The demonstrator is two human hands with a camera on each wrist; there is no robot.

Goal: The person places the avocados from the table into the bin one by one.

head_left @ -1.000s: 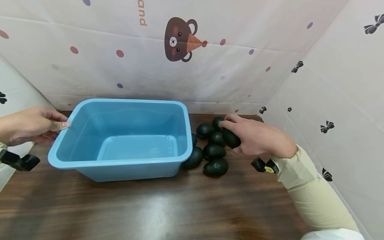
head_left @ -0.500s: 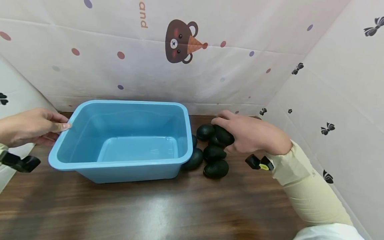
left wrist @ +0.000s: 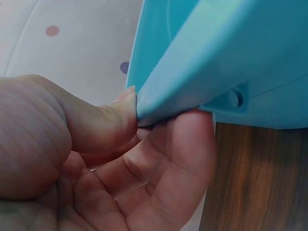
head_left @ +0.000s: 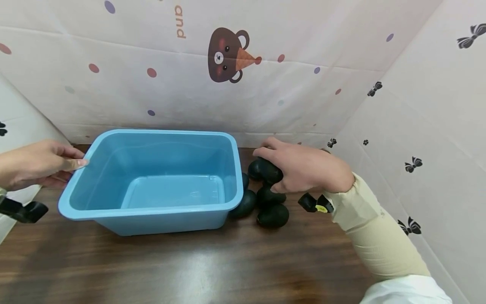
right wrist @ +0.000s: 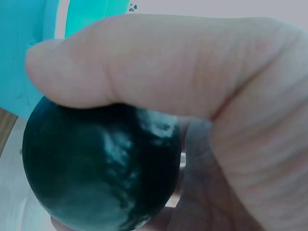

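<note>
My left hand (head_left: 39, 164) pinches the left rim of a light blue plastic basin (head_left: 159, 225), thumb on top and curled fingers beneath, as the left wrist view shows. Nothing lies inside the basin. To its right, my right hand (head_left: 305, 166) grips a dark green avocado (right wrist: 96, 166); the thumb presses along its upper side in the right wrist view. This avocado hangs over a cluster of several others, overlapping one at the back left. A front avocado (head_left: 273, 216) and another avocado (head_left: 244, 203) close against the basin's side lie on the table. The hand hides part of the cluster.
The dark wooden table (head_left: 182, 270) reaches toward me in front of the basin. A white printed back wall (head_left: 182, 97) stands right behind the basin, and a right side wall (head_left: 414, 126) rises past my right arm.
My right hand has moved left with the avocado, over the other avocados and closer to the basin. The left hand keeps its hold on the rim.
</note>
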